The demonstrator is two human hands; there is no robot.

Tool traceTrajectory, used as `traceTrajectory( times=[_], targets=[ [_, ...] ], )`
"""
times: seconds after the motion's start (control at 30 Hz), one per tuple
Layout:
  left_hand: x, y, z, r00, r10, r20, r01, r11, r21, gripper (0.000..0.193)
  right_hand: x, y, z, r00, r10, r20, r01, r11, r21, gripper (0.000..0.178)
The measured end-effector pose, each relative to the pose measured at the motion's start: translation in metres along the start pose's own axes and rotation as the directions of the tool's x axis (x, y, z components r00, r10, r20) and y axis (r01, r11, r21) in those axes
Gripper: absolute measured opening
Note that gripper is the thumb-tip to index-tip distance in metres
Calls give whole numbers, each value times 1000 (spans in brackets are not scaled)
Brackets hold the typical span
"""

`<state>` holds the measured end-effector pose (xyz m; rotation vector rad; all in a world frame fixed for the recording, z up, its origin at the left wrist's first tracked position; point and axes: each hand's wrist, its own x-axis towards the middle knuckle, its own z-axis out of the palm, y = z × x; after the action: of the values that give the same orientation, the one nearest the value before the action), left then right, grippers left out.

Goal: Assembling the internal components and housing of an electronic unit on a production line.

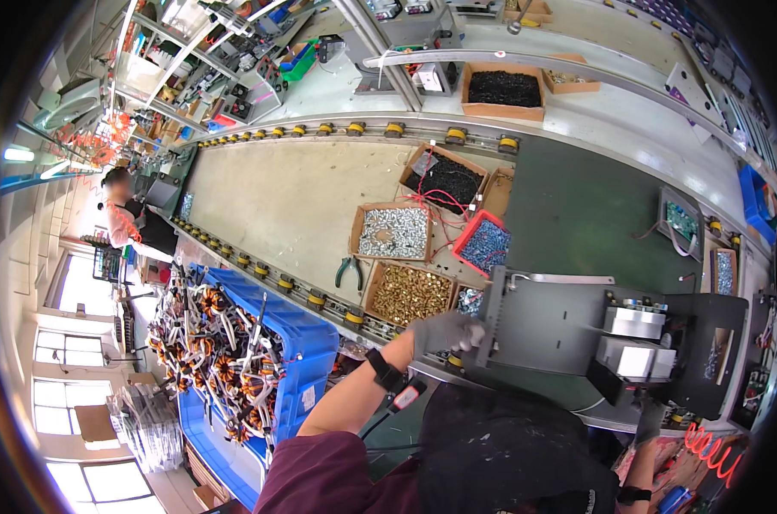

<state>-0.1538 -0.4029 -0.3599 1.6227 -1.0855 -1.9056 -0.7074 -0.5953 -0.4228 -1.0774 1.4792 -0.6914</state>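
A dark grey sheet-metal chassis [534, 321] lies in front of me at the right, with silver blocks [634, 358] mounted on its right part. My left hand [447, 335], in a grey glove, is beside the chassis's left flange with its fingers curled together. Whatever they may hold is too small to make out. Just beyond that hand is a small box of screws [470, 300]. My right hand [650, 420], also gloved, is at the near right edge of the chassis, below a black panel [701, 347]. Its fingers are mostly hidden there.
Boxes of silver fasteners [394, 233], brass-coloured fasteners [410, 292] and black screws [447, 180] stand beyond my left hand, near a red tray [461, 248] and pliers [349, 272]. A blue crate [298, 368] of wired coils is at the left. A co-worker [135, 223] stands farther off.
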Motion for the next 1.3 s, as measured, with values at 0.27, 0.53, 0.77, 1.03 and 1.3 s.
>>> traceTrajectory(
  times=[0.27, 0.53, 0.77, 1.03, 1.3],
  targets=[
    [44, -3, -141, 594, -202, -779, 311, 950, -10, 30, -59, -28, -6, 996, -2, -94, -23, 965, -260, 32],
    [131, 72, -202, 481, 83, -873, 592, 704, 393, 40, -147, -116, 67, 978, -126, -164, 21, 850, -527, 21],
    [146, 68, -211, 457, -93, -885, 148, 989, -27, 36, -154, -195, 140, 903, -395, -169, 241, 791, -562, 22],
    [0, 152, -116, 610, 363, -704, -597, 795, -108, 28, -106, -286, 236, 890, -387, 242, 434, 882, -186, 21],
    [-52, 182, -42, 583, 566, -583, -555, 801, 224, 26, -89, -348, 318, 613, -727, 309, 773, 633, -41, 28]
  ],
)
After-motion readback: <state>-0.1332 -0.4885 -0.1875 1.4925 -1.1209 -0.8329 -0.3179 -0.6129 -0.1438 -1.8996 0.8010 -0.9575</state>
